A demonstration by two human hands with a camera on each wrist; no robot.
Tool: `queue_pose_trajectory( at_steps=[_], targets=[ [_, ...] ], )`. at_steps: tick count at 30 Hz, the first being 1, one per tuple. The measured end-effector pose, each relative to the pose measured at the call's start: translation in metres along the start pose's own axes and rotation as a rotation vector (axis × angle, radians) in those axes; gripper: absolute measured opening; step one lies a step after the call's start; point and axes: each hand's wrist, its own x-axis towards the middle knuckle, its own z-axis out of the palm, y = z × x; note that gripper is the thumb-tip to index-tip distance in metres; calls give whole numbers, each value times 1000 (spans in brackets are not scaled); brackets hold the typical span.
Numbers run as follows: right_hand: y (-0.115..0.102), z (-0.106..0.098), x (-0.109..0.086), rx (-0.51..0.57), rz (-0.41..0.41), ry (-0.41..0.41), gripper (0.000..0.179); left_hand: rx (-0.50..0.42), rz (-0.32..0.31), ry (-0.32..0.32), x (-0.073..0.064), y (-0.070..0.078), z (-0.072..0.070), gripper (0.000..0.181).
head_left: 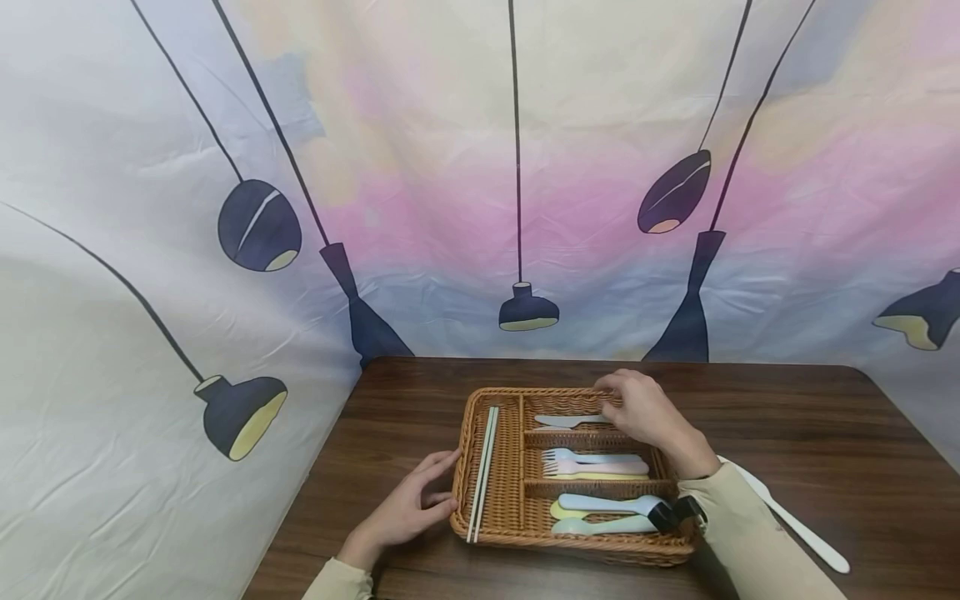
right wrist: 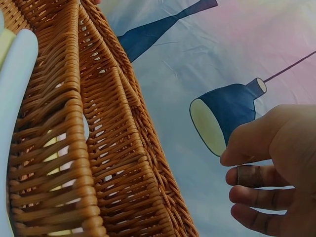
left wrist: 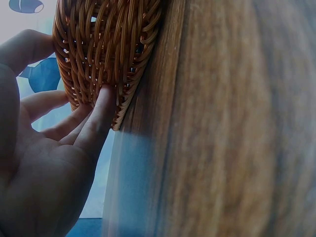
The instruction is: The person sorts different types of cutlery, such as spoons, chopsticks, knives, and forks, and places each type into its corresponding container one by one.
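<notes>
A wicker cutlery basket (head_left: 522, 517) with dividers rests on the table. At its left side my left hand (head_left: 408, 500) touches the outer wicker wall, fingers spread, the tips pressed against the weave in the left wrist view. Over the back right corner hovers my right hand (head_left: 641, 408), fingers loosely bent and holding nothing; the right wrist view shows a gap between it and the rim. A pair of chopsticks (head_left: 483, 475) lies in the long left compartment. The right compartments hold knives (head_left: 570, 421) at the back, forks (head_left: 592, 462) in the middle and spoons (head_left: 603, 525) in front.
A long white utensil (head_left: 806, 529) lies on the dark wooden table (head_left: 817, 433) to the right, its far end hidden by my right forearm. Behind the table's back edge hangs a cloth (head_left: 450, 167) printed with lamps.
</notes>
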Motion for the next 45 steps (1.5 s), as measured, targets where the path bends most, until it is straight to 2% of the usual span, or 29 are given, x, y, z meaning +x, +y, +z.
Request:
queue_pose_trajectory(
  at_steps=[11,21,30,45],
  targets=[
    [5,-9,-6,-23,13,34,28,2,-7,-1,0,0,0,68],
    [18,-23,-23,-40,46,53,28,-8,-12,-2,0,1,0,68],
    [32,-32,-38,-59,87,68,30,-2,30,-4,0,-1,0,66],
    [49,-40,-60,-102,150,89,34,-1,-7,2,0,0,0,68]
  ],
)
